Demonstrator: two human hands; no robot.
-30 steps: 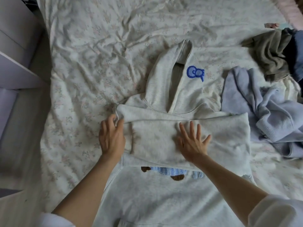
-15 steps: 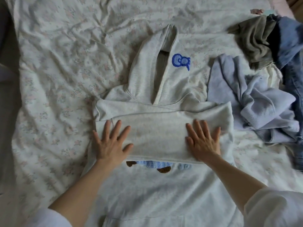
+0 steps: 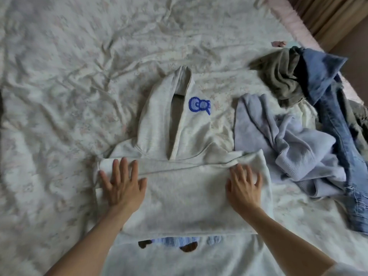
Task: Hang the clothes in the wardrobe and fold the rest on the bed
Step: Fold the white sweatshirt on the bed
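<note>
- I saw the pale grey hoodie (image 3: 185, 198) lying flat on the bed (image 3: 69, 86), its sleeves folded across the chest in a band and its hood (image 3: 159, 116) pointing away from me.
- A blue embroidered patch (image 3: 199, 104) showed on the hood's right side; a brown and light blue print (image 3: 169, 243) peeked out just below the folded band.
- My left hand (image 3: 122, 186) lay flat on the left end of the folded sleeve, fingers straight and spread, pressing down and gripping nothing.
- My right hand (image 3: 244, 188) rested on the right end of the band, fingers slightly bent with tips at the upper fold; it held nothing that I could make out.
- Just beside the hoodie on the right sat a crumpled lavender sweater (image 3: 288, 140).
- Beyond it lay blue jeans (image 3: 338, 136) and an olive garment (image 3: 282, 76), bunched together near the bed's right edge.
- The sheet was floral and wrinkled.
</note>
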